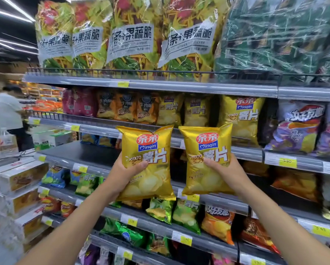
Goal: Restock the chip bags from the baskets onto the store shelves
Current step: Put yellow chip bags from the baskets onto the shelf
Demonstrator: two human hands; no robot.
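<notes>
L grip [122, 174] clamps left gold bag [148, 144], R grip [230, 172] right gold bag [208, 144]; matching bags [241, 116] on shelf [245, 153] behind.

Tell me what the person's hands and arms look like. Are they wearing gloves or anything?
No gloves. The left hand and right hand are bare, with no rings, watch or bracelet showing. The left forearm and right forearm are bare too; no sleeve comes into the picture.

**Head camera, close on shelves**

One wide-angle head-worn view faces the store shelves [160, 86] from near, level with their middle tiers. Before them the left hand [122, 173] grips the left chip bag [149, 142], the right hand [229, 171] the right chip bag [208, 142].
</notes>
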